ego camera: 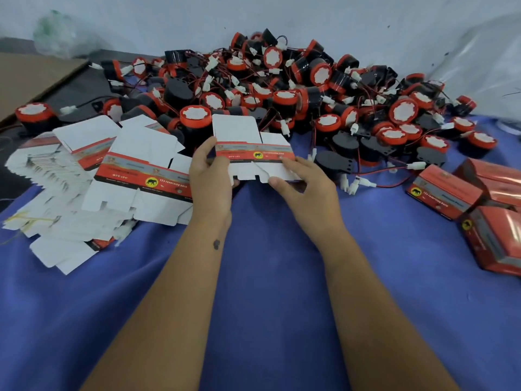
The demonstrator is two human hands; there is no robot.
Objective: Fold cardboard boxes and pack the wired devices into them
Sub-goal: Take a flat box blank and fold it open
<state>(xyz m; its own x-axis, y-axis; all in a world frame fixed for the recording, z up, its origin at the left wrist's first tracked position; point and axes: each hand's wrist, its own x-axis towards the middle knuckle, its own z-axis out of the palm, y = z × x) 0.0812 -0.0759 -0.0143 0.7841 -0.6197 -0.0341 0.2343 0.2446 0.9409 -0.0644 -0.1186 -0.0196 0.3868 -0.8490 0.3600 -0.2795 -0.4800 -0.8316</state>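
Holding one flat carton blank (251,149) above the blue-covered table (267,277), both hands at its edges, apparently to open it into shape.

The left hand (210,179) pinches the blank's left edge; the right hand (303,186) pinches its lower right flap; further flat blanks (93,179) lie stacked at left, within reach; the wired devices (282,88) are heaped just behind; finished boxes (479,210) sit closed at right, contents hidden.
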